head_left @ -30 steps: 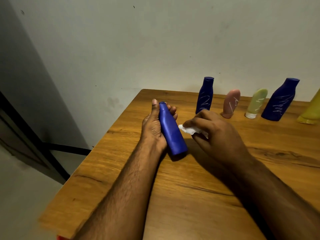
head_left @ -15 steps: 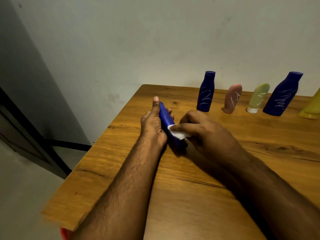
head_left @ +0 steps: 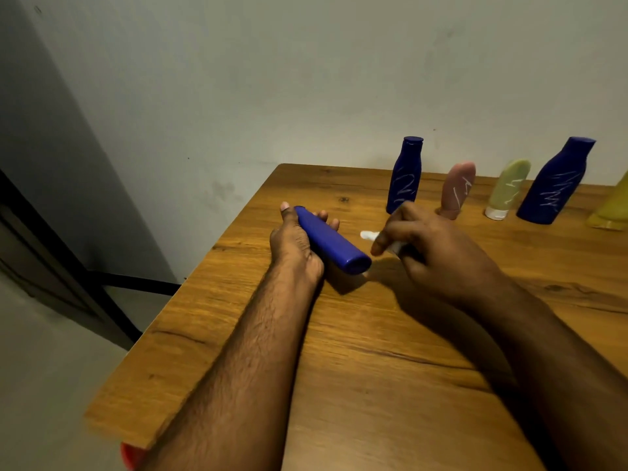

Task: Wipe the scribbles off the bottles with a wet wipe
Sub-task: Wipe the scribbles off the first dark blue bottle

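My left hand point(head_left: 293, 244) grips a blue bottle point(head_left: 331, 242) lying tilted over the wooden table point(head_left: 339, 368), its base toward me; no scribble shows on its visible side. My right hand point(head_left: 431, 256) pinches a white wet wipe point(head_left: 368, 235) just right of the bottle, apart from it. Along the back stand scribbled bottles: a dark blue one point(head_left: 405, 176), a pink tube point(head_left: 457, 189), a pale green tube point(head_left: 508, 189) and a larger dark blue bottle point(head_left: 555, 181).
A yellow bottle point(head_left: 611, 212) is cut off at the right edge. The table's left edge point(head_left: 176, 317) drops to the floor beside a grey wall. Something red point(head_left: 131, 455) peeks from under the near table edge.
My right hand with the wipe has come off the blue bottle and moved to the right. My left hand has turned the bottle so its base points more to the right.
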